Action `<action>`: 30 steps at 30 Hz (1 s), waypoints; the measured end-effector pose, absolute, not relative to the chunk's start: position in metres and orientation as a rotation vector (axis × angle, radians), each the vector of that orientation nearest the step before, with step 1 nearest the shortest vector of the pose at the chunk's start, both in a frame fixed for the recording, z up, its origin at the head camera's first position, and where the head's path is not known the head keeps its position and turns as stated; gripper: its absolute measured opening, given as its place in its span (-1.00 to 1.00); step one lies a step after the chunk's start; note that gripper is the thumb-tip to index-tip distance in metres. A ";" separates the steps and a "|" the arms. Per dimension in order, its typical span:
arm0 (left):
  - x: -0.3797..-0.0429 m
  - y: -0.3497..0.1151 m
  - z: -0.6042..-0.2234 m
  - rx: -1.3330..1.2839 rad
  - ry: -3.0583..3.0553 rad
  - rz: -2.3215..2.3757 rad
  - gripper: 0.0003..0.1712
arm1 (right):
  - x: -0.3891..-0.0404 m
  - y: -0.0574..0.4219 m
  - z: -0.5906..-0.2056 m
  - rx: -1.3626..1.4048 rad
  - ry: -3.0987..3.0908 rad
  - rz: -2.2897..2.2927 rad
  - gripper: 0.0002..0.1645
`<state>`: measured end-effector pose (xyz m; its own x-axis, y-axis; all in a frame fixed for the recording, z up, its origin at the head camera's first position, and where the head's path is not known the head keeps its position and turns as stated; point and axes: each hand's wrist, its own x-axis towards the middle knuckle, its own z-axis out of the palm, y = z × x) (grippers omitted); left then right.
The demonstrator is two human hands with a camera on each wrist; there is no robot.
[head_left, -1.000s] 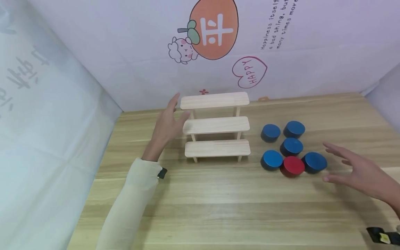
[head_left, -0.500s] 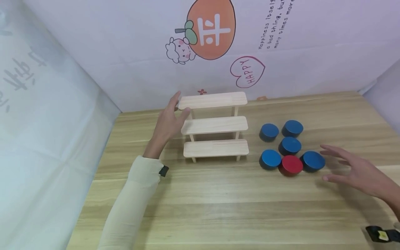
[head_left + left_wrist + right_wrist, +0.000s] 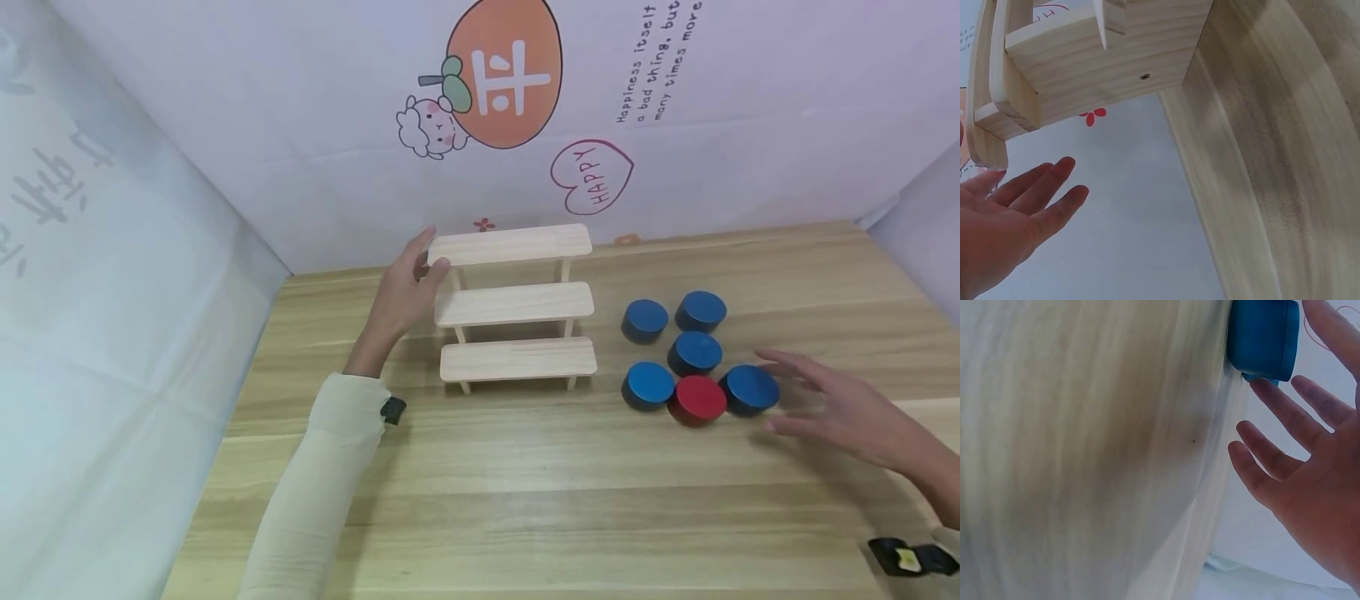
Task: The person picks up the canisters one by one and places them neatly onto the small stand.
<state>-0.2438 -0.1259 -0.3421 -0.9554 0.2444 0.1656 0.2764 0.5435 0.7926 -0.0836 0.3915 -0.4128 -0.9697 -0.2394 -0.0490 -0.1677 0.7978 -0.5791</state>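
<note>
Wooden stand (image 3: 517, 303), with three steps, sits at the back of the desk (image 3: 540, 475), near the white cloth (image 3: 315, 192). In the head view, the left hand (image 3: 397, 302) has its thumb and a finger around the left end of the top step. The stand looks light and stiff, and maybe tippy, so it is best held by a board's end. To its right are five round blue blocks (image 3: 695, 353) and one red block (image 3: 698, 400). They look hard, smooth and a bit slippery; their round sides are good to hold. The right hand (image 3: 843, 417) is just beside the closest blue one, holding nothing, thumb and fingers wide apart. On the cloth, a heart (image 3: 592, 177) says "HAPPY". More words say "Happiness itself", "a bad thing, but" and "many times more".

From the left wrist, the other fingers are loose and spread. I cannot tell if this grip squeezes the wood.

From the right wrist, all fingers are spread, with blue just past the tips.
</note>
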 end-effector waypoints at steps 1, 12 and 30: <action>-0.244 -0.126 -0.343 -0.472 -2.728 -1.412 -0.27 | -0.084 0.391 -0.413 -0.332 2.865 -0.906 0.11; -0.248 -0.136 -0.342 -0.498 -2.725 -1.470 -0.37 | -0.093 0.383 -0.413 -0.314 2.861 -0.785 0.10; -0.250 -0.142 -0.345 -0.529 -2.706 -1.525 -0.39 | -0.099 0.376 -0.418 -0.363 2.912 -0.769 0.00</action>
